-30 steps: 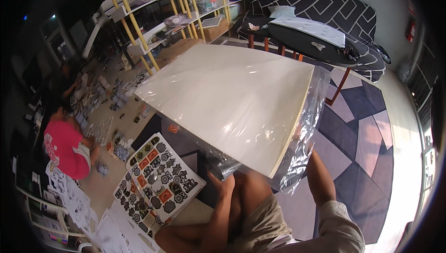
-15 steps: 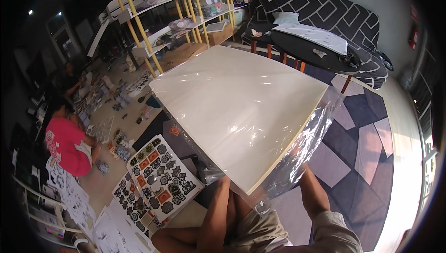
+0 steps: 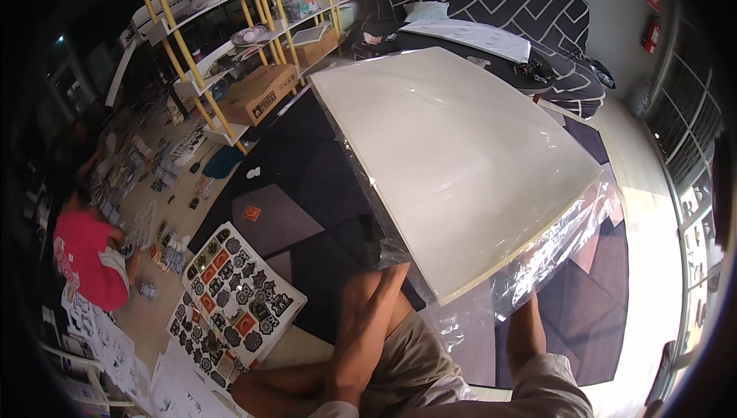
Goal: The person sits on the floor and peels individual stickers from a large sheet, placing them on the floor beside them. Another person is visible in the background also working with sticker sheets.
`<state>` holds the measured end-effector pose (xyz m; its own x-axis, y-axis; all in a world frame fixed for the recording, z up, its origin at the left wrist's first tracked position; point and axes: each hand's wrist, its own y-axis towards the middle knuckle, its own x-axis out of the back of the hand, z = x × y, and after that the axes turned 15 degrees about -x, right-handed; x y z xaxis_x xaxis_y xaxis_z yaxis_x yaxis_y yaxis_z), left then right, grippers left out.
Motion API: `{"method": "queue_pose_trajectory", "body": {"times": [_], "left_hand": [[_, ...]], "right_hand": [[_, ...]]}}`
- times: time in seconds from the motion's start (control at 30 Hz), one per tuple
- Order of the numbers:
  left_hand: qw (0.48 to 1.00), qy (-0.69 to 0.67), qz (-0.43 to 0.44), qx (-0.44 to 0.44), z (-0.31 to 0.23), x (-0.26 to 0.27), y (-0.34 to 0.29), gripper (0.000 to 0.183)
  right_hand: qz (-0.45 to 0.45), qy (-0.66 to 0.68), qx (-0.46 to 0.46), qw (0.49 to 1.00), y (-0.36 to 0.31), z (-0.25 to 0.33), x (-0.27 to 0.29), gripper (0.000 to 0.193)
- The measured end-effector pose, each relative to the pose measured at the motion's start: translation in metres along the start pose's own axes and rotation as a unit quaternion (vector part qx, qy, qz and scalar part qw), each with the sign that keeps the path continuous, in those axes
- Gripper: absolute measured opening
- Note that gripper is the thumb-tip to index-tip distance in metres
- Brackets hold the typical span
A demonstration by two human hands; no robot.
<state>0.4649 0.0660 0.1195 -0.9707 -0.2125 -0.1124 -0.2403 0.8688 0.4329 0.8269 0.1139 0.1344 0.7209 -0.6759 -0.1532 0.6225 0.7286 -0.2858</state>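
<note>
A large, flat cream board (image 3: 468, 165) lies inside a clear plastic sleeve (image 3: 564, 237) above a patchwork rug (image 3: 307, 161), in front of the seated person. One corner points toward the person; whether any part of the board touches the rug cannot be told. Along the right near edge the loose plastic extends past the board, crumpled and glinting.

The left hand (image 3: 394, 269) is at the near left edge, beside the closest corner, its fingers hidden at the plastic. The right hand (image 3: 530, 297) is behind the loose film on the other side of that corner. Whether either hand is gripping or open cannot be told.

The person's beige shorts (image 3: 418, 353) show below the board. To the left, a sheet of black and orange stickers (image 3: 265, 295) lies partly at the rug's edge, and a small orange square (image 3: 251, 213) lies on the rug. Papers with line drawings (image 3: 100, 345) spread farther left, near a person in a pink shirt (image 3: 92, 257) sitting on the floor among small piles.

Beyond, a shelf with yellow posts (image 3: 181, 46) has a cardboard box (image 3: 257, 94) at its foot. Behind the board, a black table (image 3: 530, 80) bearing a white sheet (image 3: 470, 37) stands before a sofa with a black, white-lined cover (image 3: 499, 3). A red fire extinguisher (image 3: 651, 36) hangs on the wall.
</note>
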Motion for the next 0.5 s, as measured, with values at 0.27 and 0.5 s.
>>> {"method": "queue_pose_trajectory", "body": {"times": [0.27,0.5], "left_hand": [[0.989,-0.122,0.079,-0.027,0.036,-0.174,0.038,0.023],[0.97,-0.215,0.113,-0.025,0.032,-0.288,0.044,0.023]], "right_hand": [[-0.105,0.012,0.005,0.994,-0.039,-0.004,0.091,0.051],[-0.189,0.02,0.03,0.981,-0.069,0.002,0.157,0.05]]}}
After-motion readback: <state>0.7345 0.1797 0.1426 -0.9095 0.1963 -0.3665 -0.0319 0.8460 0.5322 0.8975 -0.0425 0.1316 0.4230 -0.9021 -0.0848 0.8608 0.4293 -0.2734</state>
